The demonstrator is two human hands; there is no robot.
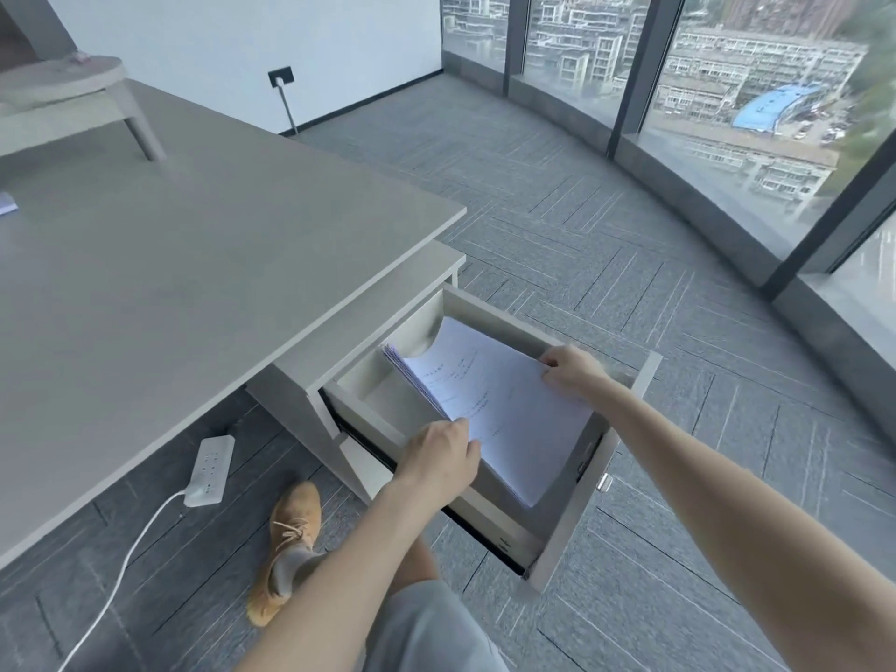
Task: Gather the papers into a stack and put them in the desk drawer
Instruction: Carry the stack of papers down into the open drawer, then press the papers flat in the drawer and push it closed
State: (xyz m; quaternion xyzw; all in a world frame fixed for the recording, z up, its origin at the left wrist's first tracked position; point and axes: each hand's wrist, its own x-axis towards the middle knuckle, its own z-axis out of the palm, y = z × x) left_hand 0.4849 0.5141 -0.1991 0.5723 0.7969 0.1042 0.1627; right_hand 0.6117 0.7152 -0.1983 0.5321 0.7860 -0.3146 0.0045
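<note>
Both hands [439, 458] [572, 370] hold papers [494, 400] over drawer [596, 482].

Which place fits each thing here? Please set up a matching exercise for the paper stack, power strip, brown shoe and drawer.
Things:
1. paper stack
2. power strip
3. brown shoe
4. drawer

Places or states:
A. on the carpet under the desk edge, cord plugged in
B. pulled open below the desk
C. held by both hands over the drawer
D. on the floor beside the cabinet

Pairs: 1-C, 2-A, 3-D, 4-B

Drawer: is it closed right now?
No, the drawer is pulled open, and both hands, left hand and right hand, hold the paper stack over it.
</note>
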